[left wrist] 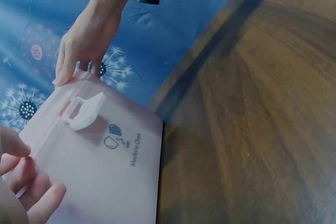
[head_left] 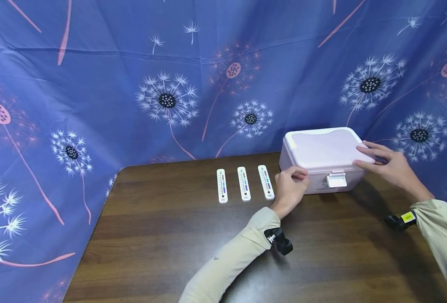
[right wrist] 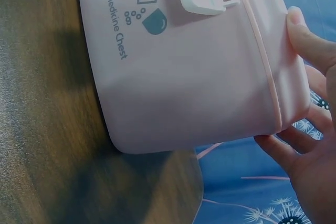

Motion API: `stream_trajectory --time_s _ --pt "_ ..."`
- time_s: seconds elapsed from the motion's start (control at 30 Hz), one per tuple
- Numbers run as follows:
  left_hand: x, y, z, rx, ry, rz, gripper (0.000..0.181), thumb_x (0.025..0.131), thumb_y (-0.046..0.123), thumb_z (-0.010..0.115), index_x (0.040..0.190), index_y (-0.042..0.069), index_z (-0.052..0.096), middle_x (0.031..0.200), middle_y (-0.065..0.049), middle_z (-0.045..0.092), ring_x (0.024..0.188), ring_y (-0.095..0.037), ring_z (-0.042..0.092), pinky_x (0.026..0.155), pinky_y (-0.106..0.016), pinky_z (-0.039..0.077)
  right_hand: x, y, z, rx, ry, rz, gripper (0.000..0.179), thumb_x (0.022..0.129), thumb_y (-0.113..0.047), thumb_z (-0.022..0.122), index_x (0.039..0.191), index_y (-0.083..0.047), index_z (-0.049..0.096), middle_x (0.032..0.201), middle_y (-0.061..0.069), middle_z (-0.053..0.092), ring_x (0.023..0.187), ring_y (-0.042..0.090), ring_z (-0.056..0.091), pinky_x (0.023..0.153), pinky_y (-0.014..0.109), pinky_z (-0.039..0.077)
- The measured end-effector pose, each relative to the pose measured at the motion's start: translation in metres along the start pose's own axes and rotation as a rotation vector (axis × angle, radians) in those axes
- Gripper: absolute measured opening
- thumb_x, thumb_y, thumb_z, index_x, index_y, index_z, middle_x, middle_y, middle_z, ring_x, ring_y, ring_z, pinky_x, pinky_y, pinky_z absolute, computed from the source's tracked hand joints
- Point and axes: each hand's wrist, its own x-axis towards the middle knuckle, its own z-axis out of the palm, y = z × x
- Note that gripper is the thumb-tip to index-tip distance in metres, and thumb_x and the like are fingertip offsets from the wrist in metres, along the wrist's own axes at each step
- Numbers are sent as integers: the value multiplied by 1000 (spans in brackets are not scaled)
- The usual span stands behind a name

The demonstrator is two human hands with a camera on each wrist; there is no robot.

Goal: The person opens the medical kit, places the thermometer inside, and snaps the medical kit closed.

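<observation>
A pale pink medicine chest [head_left: 321, 181] with a white-edged lid [head_left: 321, 149] stands at the table's back right. Its lid lies down on the body, and the white front latch [head_left: 336, 180] sticks outward. At the lid's front left corner, my left hand [head_left: 292, 187] has curled fingers and pinches the edge by the seam. My right hand [head_left: 391, 166] grips the lid's right end, its thumb on the front side and the fingers around the corner, as the right wrist view shows. Left of the chest lie three white strip thermometers [head_left: 222, 186], [head_left: 244, 184], [head_left: 266, 182] side by side.
The brown wooden table [head_left: 162, 235] extends to the left and front of the chest. Close behind it hangs a blue cloth [head_left: 113, 84] with a dandelion pattern. Black wrist cameras sit on both sleeves.
</observation>
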Motion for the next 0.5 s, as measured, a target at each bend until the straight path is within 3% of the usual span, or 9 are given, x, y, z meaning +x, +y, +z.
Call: stream_trajectory --time_s 0.1,0.2,0.33,0.5 --pt "2 0 -3 14 36 67 13 75 1 72 86 7 70 75 2 66 66 -1 58 64 -13 47 -3 0 1 36 7 18 51 81 -19 76 129 -12 60 143 -4 45 114 -14 36 82 -1 29" --pt "5 -1 -6 53 72 111 18 74 0 72 90 6 68 83 -2 64 75 -11 61 70 -18 48 -9 4 5 111 32 19 52 81 -12 74 130 -9 58 137 -11 49 107 -17 44 77 0 36" --pt "10 -3 -11 82 69 76 29 73 4 74 101 8 68 97 -4 62 88 -12 61 72 -18 49 -19 10 10 187 65 -7 58 79 -2 74 133 -9 55 126 -21 54 94 -17 53 74 2 40" --pt "17 -6 -16 102 13 65 40 72 7 77 111 10 67 108 -1 63 98 -9 60 80 -20 48 -22 10 14 207 96 -26 63 77 3 74 135 -8 52 127 -17 56 92 -15 56 74 3 41"
